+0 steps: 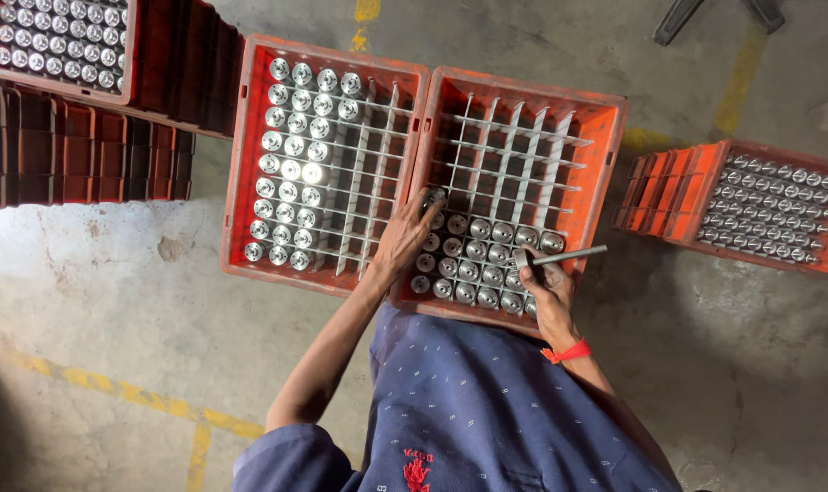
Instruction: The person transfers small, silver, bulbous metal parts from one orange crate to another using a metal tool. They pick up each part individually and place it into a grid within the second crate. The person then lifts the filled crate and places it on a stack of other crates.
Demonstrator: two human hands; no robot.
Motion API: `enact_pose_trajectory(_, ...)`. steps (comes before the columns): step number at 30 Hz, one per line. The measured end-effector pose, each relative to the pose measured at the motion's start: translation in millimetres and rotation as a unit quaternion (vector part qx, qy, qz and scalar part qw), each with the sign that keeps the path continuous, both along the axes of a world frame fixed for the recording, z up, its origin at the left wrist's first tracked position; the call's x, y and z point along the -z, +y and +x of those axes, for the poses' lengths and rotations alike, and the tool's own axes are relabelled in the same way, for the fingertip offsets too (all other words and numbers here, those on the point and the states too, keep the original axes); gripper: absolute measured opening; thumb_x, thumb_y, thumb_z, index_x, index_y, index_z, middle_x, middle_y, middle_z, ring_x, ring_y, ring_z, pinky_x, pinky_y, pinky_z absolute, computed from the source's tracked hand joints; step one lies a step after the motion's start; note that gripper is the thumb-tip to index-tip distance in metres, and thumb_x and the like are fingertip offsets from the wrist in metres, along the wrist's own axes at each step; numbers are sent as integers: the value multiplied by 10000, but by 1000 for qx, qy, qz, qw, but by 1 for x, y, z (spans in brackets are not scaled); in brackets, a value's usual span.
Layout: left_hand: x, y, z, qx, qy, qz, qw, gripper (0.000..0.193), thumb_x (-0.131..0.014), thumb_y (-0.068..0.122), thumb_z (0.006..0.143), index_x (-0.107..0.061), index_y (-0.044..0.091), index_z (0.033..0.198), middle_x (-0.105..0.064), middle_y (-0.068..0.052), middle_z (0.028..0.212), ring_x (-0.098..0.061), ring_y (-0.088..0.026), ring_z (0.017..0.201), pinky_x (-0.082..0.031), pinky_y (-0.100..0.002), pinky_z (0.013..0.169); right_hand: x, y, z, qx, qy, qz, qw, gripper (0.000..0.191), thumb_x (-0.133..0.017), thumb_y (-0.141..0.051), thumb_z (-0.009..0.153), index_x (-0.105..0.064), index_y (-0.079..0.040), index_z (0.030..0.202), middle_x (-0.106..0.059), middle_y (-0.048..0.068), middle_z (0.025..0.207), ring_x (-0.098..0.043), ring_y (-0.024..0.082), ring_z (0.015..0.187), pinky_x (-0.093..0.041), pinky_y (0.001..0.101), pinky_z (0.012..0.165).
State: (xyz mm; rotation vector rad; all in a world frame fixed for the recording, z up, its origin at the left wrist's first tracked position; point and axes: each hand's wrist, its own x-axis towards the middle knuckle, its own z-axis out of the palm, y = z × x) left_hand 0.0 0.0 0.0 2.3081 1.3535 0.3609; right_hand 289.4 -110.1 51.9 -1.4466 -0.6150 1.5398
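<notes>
Two orange crates with white grid dividers lie side by side on the floor. The left crate (241, 155) has shiny metal cylinders (295, 169) filling its left columns. The right crate (605, 137) holds metal cylinders (473, 269) in its near rows only. My left hand (405, 237) reaches over the wall between the crates, fingers on a cylinder at the right crate's left side. My right hand (546, 287) holds a long metal pin with a round head (560, 258) lying sideways above the near right cells. A red thread circles that wrist.
A third orange crate (769, 205) full of cylinders sits at the right. Stacked empty crates (86, 150) and another filled crate (49, 41) stand at the upper left. Yellow painted lines (131, 396) cross the concrete floor.
</notes>
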Motion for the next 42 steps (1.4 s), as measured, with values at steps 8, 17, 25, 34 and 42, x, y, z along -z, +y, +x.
enact_pose_trajectory(8, -15, 53, 28, 112, 27, 61, 991, 605, -631, -35, 866, -578, 138, 1444, -580, -174, 1453, -657, -323, 1157, -553, -410, 982, -16, -2, 12, -21, -18, 11, 1000, 588, -770, -202, 903, -590, 9, 1422, -670, -20, 1162, -574, 63, 1035, -440, 226, 938)
enact_pose_trajectory(17, -55, 133, -40, -280, -23, 133, 950, 406, -781, 207, 888, -697, 77, 1264, -602, -234, 1265, -553, -387, 1135, -462, -513, 966, -28, -21, 32, -27, -27, 2, 999, 621, -786, -209, 979, -614, 22, 1529, -580, 28, 1092, -498, 129, 967, -406, 269, 844)
enact_pose_trajectory(25, -65, 173, -29, -311, 50, 111, 943, 505, -847, 382, 824, -688, 44, 1163, -516, -245, 1346, -442, -403, 1291, -372, -552, 1054, -43, -16, 30, -27, -31, 15, 999, 600, -756, -188, 903, -568, -3, 1442, -663, 32, 1277, -590, 102, 1134, -465, 239, 964)
enact_pose_trajectory(34, -116, 72, -14, -235, -544, -97, 800, 455, -831, 321, 879, -566, 41, 1120, -728, -62, 839, -723, -176, 697, -631, -336, 601, -30, -17, 25, -29, -31, -12, 999, 567, -751, -163, 931, -584, 7, 1446, -632, 4, 1163, -568, 94, 1062, -460, 248, 929)
enact_pose_trajectory(42, -87, -45, 82, -194, -302, -171, 917, 288, -757, 99, 784, -683, 71, 1060, -727, -120, 879, -712, -305, 777, -555, -413, 678, -54, 21, -12, -58, -25, 70, 995, 598, -772, -183, 960, -592, 20, 1493, -626, 31, 1111, -555, 95, 980, -473, 256, 875)
